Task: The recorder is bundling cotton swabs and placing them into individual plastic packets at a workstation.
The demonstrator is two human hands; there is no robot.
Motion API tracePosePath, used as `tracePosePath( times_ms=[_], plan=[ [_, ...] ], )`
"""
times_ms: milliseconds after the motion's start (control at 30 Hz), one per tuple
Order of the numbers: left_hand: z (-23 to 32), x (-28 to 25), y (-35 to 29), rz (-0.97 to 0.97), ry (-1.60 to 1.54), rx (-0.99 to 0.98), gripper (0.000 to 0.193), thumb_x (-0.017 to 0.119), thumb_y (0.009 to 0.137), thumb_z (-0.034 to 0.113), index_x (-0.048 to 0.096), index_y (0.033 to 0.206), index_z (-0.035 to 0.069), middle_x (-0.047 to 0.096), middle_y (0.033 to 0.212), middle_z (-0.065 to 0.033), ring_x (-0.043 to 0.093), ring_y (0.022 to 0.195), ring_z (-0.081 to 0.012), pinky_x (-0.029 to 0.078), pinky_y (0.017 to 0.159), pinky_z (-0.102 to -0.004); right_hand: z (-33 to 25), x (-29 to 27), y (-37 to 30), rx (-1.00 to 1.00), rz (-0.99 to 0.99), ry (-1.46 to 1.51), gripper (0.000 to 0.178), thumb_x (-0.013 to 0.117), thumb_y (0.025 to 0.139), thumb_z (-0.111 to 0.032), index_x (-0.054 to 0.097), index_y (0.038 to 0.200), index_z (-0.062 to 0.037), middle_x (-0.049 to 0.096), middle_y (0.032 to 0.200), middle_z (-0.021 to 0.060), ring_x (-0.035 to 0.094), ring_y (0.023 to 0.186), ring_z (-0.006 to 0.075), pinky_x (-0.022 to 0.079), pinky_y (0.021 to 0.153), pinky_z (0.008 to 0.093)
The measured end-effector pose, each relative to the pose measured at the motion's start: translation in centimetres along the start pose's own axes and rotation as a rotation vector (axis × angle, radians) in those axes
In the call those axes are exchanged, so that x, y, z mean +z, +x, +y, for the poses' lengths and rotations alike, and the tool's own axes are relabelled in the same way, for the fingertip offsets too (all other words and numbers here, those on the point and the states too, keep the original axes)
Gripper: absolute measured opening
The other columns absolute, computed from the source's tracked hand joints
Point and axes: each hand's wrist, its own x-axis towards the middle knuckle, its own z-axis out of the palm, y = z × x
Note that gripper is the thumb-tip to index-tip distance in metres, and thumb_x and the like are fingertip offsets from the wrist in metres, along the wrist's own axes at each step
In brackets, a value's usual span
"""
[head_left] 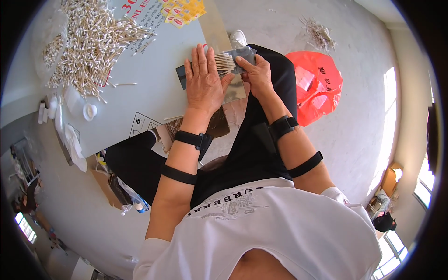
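Note:
A row of cotton swabs (225,63) lies side by side on a dark grey flat strip (249,55) at the table's right edge. My left hand (203,86) rests flat over the left part of the swabs and strip, its fingers stretched out and its thumb near the swab tips. The strip's right end is pinched by my right hand (259,77), with the thumb on top beside the white swab heads. What the right fingers do underneath is hidden. A large heap of loose cotton swabs (88,46) covers the table's far left.
The grey table (154,88) carries yellow printed labels (184,11) at the back and a small white round cap (89,111) at the left. On the floor to the right are a red plastic bag (317,88) and a pile of swabs (318,35). Below the table edge stands an open box (217,123).

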Motion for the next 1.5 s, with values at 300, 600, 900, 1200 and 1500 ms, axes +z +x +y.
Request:
tracePosePath(
  times_ms=[300, 600, 900, 1200, 1500],
  plan=[
    [1.5, 0.9, 0.5, 0.270, -0.675, -0.093, 0.066, 0.047, 0.100, 0.032, 0.020, 0.149, -0.002, 0.015, 0.155, -0.0282, 0.016, 0.145, -0.0408, 0.017, 0.117, -0.0490, 0.4, -0.5, 0.1, 0.045, -0.135, 0.233, 0.013, 0.065, 0.094, -0.016, 0.058, 0.090, -0.0057, 0.057, 0.068, -0.0016, 0.044, 0.049, 0.0045, 0.035, 0.043, 0.0197],
    [2.0, 1.4, 1.7, 0.419, -1.037, -0.214, 0.060, 0.041, 0.104, 0.037, 0.026, 0.147, -0.002, 0.017, 0.157, -0.0211, 0.021, 0.145, -0.0291, 0.019, 0.117, -0.0423, 0.6, -0.5, -0.1, 0.047, -0.167, 0.254, 0.015, 0.059, 0.098, -0.020, 0.057, 0.090, -0.0064, 0.056, 0.069, -0.0023, 0.042, 0.049, 0.0042, 0.034, 0.044, 0.0192],
    [1.8, 2.2, 2.4, 0.467, -1.081, -0.279, 0.054, 0.039, 0.104, 0.037, 0.033, 0.141, -0.002, 0.028, 0.148, -0.0196, 0.031, 0.137, -0.0292, 0.026, 0.113, -0.0442, 1.1, -0.5, -0.3, 0.054, -0.134, 0.239, 0.016, 0.060, 0.097, -0.019, 0.059, 0.087, -0.0065, 0.053, 0.063, -0.0034, 0.041, 0.047, 0.0038, 0.030, 0.042, 0.0203],
    [2.3, 1.5, 1.7, 0.477, -1.276, -0.347, 0.064, 0.039, 0.104, 0.039, 0.024, 0.145, -0.008, 0.023, 0.153, -0.0234, 0.024, 0.143, -0.0296, 0.020, 0.117, -0.0409, 0.6, -0.9, 1.0, 0.186, -0.081, 0.264, 0.028, 0.070, 0.090, -0.035, 0.062, 0.080, -0.0103, 0.056, 0.065, -0.0043, 0.040, 0.047, 0.0043, 0.030, 0.042, 0.0217],
    [2.6, 0.9, 1.8, 0.359, -1.180, -0.260, 0.069, 0.037, 0.103, 0.044, 0.020, 0.148, -0.006, 0.018, 0.155, -0.0241, 0.020, 0.145, -0.0310, 0.016, 0.119, -0.0434, 1.4, 0.3, 1.9, 0.079, -0.112, 0.161, 0.032, 0.071, 0.089, -0.037, 0.065, 0.078, -0.0076, 0.057, 0.066, -0.0052, 0.046, 0.055, 0.0043, 0.034, 0.048, 0.0229]
  ],
)
